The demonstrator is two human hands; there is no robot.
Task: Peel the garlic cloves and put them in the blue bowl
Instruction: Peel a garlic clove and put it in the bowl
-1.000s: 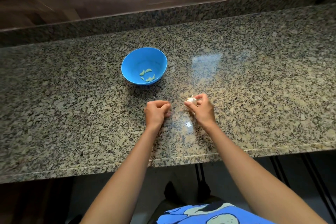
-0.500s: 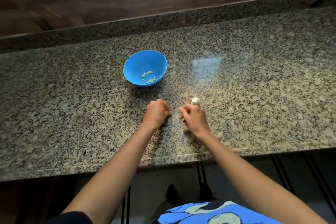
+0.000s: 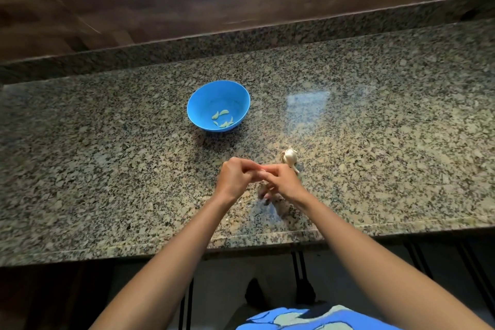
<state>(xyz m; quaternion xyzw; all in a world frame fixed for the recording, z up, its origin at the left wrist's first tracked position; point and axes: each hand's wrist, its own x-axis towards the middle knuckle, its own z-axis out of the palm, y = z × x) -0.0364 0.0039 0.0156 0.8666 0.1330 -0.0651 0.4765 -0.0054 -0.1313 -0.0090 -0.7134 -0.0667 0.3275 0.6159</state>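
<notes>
Both hands meet over the granite countertop (image 3: 107,155). The left hand (image 3: 235,178) is curled and the right hand (image 3: 284,182) has its fingers bent, and their fingertips pinch a small pale piece (image 3: 262,168) between them. It's too tiny to say exactly what it is. The garlic bulb (image 3: 289,157) lies on the counter just beyond the right hand, not held. The blue bowl (image 3: 198,99) sits further back, with a few peeled cloves (image 3: 224,112) inside.
</notes>
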